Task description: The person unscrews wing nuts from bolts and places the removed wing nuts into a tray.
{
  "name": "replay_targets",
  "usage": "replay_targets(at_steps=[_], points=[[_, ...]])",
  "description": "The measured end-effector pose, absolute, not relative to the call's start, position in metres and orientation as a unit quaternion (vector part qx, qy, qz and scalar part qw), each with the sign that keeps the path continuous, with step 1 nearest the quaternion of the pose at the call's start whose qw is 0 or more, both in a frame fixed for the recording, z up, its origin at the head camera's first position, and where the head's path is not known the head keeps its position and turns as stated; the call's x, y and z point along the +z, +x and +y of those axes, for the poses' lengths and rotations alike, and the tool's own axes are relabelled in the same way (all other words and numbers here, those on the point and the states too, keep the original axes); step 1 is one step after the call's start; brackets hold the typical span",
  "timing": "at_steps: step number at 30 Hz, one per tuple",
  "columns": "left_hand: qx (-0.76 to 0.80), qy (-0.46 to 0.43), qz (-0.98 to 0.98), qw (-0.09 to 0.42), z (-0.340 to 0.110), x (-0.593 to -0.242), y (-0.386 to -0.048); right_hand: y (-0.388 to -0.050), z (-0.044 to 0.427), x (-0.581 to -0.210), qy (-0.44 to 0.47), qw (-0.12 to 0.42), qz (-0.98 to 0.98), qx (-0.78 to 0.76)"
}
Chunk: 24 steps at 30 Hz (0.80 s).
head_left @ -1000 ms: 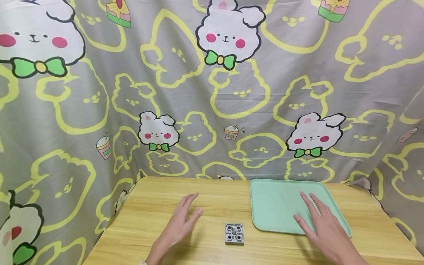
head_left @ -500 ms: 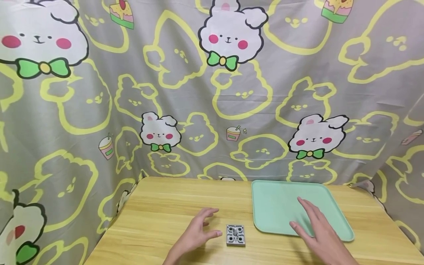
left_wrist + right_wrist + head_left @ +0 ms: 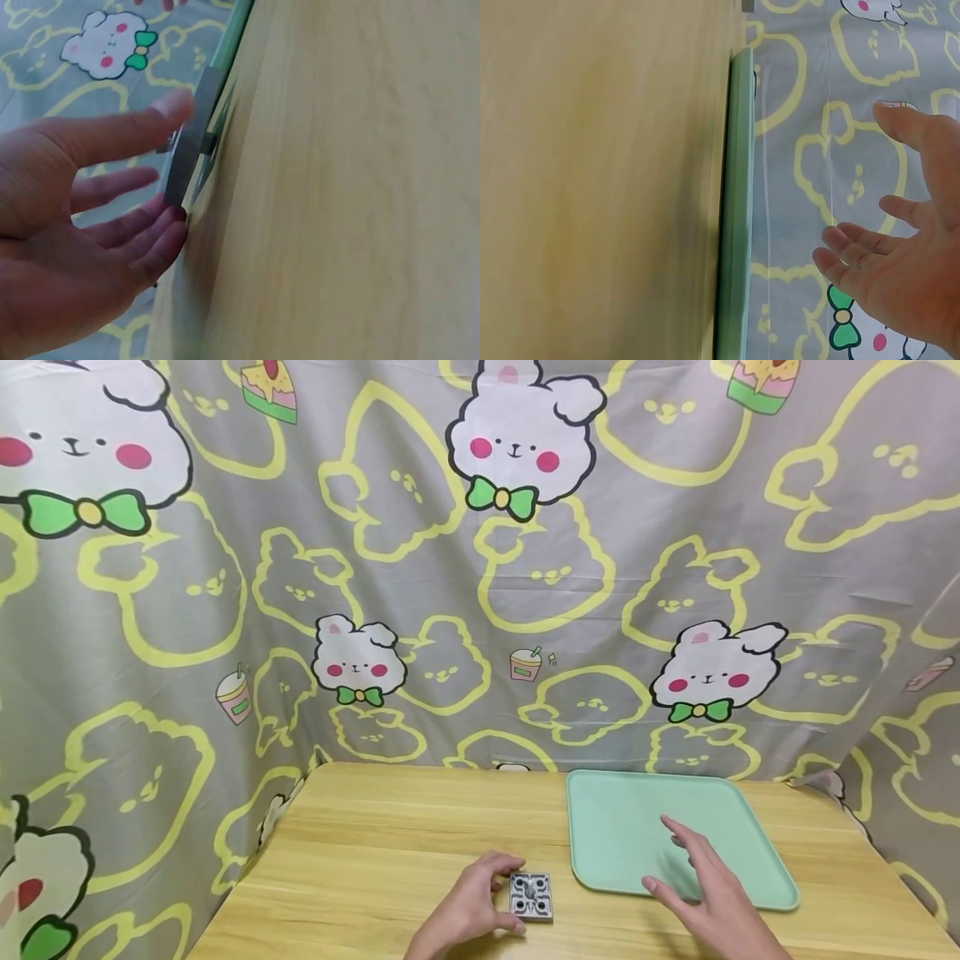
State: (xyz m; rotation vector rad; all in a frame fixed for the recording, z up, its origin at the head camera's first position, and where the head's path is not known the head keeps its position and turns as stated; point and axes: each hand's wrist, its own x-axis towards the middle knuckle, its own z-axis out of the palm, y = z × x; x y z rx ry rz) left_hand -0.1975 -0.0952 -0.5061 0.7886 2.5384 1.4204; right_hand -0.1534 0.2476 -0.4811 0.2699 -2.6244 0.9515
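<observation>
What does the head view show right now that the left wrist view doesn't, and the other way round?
Only the head view: the four dark round spots on top of the gray block, and the broad inside of the green tray.

Only the left wrist view: the small stub under the block, and the palm side of the left hand.

Both: that hand, the block, the wooden tabletop, the printed curtain, and some green of the tray, just a strip in the wrist view.

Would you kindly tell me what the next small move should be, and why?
Perhaps close the left hand around the gray block: that hand's spread thumb and fingers bracket the block's left side, with no firm grip evident.
</observation>
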Motion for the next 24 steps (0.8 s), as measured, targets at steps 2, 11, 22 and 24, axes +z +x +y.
replay_targets(at_steps=[2,11,22,24], points=[[0.439,0.268,0.856,0.054,-0.092,-0.505,-0.197,-0.153,0.245,-0.483,0.098,0.171,-0.922,0.334],[0.396,0.277,0.874,0.043,-0.088,-0.506,-0.198,-0.154,0.230,-0.484,0.118,0.189,-0.914,0.339],[0.440,0.280,0.850,0.071,-0.091,-0.512,-0.202,-0.161,0.213,-0.482,0.183,0.236,-0.898,0.324],[0.464,0.275,0.838,0.080,-0.090,-0.512,-0.202,-0.162,0.210,-0.482,0.191,0.238,-0.895,0.325]])
